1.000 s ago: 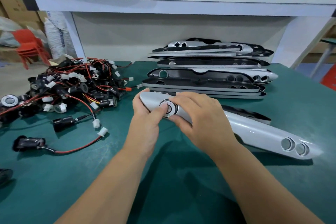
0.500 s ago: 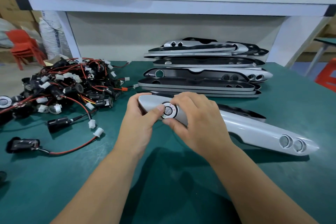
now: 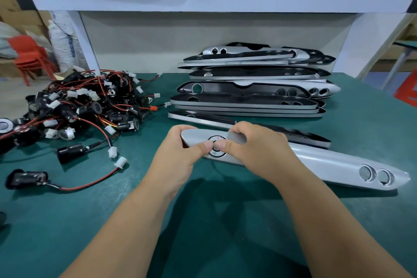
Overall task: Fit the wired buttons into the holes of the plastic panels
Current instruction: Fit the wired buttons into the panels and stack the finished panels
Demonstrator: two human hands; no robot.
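Both thumbs pressed tip to tip on button (image 3: 214,153), sitting in the hole at the left end of panel (image 3: 327,165). Left hand (image 3: 178,158) curled round the panel tip, right hand (image 3: 255,153) curled over its top edge. Panel flat on table (image 3: 67,210), centre, running out toward 4 o'clock. Probably light, stiff, glossy plastic: slippery, likely flexes along its length. Best gripped by the edges right at the hole, not mid-span. Spare button pile (image 3: 85,106) at 10 o'clock, panel stack (image 3: 248,97) at 1.

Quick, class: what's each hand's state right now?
Left hand: grips the panel, thumb on the button.
Right hand: grips the panel too, thumb on the button.
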